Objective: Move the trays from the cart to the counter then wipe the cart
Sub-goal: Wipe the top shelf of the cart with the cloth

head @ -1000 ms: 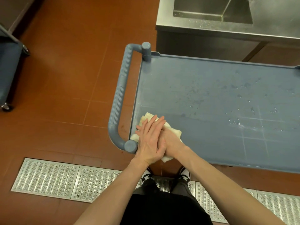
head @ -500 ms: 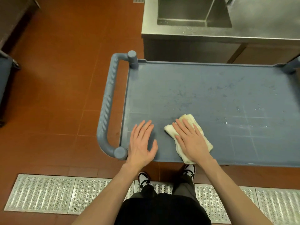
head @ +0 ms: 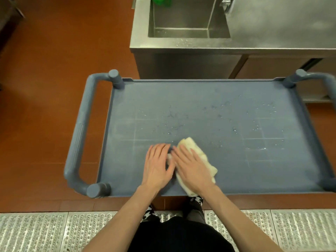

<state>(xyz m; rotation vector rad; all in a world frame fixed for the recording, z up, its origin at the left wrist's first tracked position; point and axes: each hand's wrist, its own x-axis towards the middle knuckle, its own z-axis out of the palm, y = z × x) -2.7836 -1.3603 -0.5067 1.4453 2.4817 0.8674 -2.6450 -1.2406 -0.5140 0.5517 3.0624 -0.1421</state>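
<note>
A grey-blue cart (head: 227,99) stands in front of me, its flat top wet with water drops and pale scratch lines. No trays are on it. A cream folded cloth (head: 192,145) lies near the cart's front edge. My right hand (head: 191,170) presses flat on the cloth with straight fingers. My left hand (head: 157,165) lies flat on the cart top right beside it, fingertips touching the cloth's left end.
A steel counter (head: 272,24) with a sink basin (head: 187,17) stands behind the cart; something green (head: 161,0) hangs at the basin's far rim. Cart handles (head: 80,131) stick out left and right. Red tile floor surrounds it, and a metal drain grate (head: 54,231) runs under my feet.
My right hand slid the cloth rightward along the cart's front from the left corner. My left hand came off the cloth, then moved right and rejoined it.
</note>
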